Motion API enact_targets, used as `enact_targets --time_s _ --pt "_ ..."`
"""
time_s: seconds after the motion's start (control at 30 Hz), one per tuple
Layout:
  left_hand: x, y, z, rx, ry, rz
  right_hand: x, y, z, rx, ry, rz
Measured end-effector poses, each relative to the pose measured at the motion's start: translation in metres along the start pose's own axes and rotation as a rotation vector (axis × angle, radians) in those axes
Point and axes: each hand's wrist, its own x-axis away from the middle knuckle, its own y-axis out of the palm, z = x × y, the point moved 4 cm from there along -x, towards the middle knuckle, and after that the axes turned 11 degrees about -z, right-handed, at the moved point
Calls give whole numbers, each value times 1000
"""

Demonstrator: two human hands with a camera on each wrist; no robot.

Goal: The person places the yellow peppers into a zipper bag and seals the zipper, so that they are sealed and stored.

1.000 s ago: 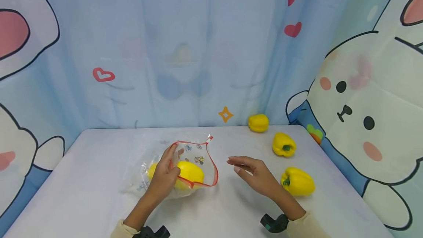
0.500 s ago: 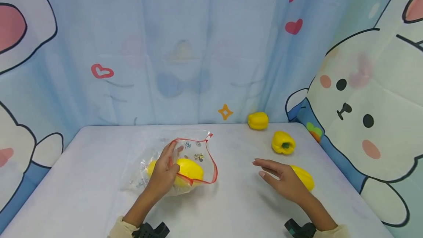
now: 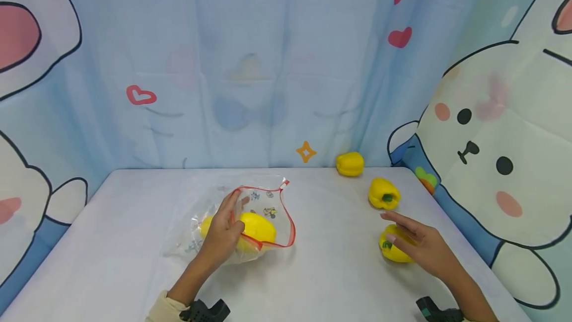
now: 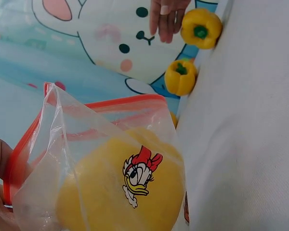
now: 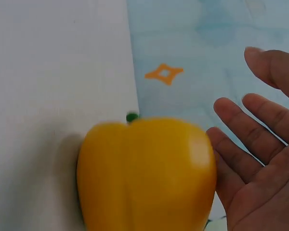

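Forward-down head view, close wrist views, peppers (image 3: 384, 194) in all

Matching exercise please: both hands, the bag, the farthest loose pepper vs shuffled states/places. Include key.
Column 1
1. Left hand
2. Right hand
3. Plastic bag
4. Farthest loose pepper

Column 2
A. At the back edge of the table
B. Clear, with red trim
C. Holding item 3 near its opening
D. Fingers extended, close to the nearest loose pepper

Pairs: 1-C, 2-D, 3-B, 4-A
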Motion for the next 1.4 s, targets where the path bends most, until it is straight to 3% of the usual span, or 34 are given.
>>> enact_targets --time_s 0.5,0.67,0.97,1.4 --pt "-2 2 2 -8 14 -17 11 -5 41 31 236 -90" --pt "-2 2 2 -15 20 -12 11 -5 53 55 233 -132" --pt "0 2 1 -17 15 -9 12 0 64 -65 226 -168" --pt "0 3 -1 -17 21 -12 7 1 62 -18 262 -171"
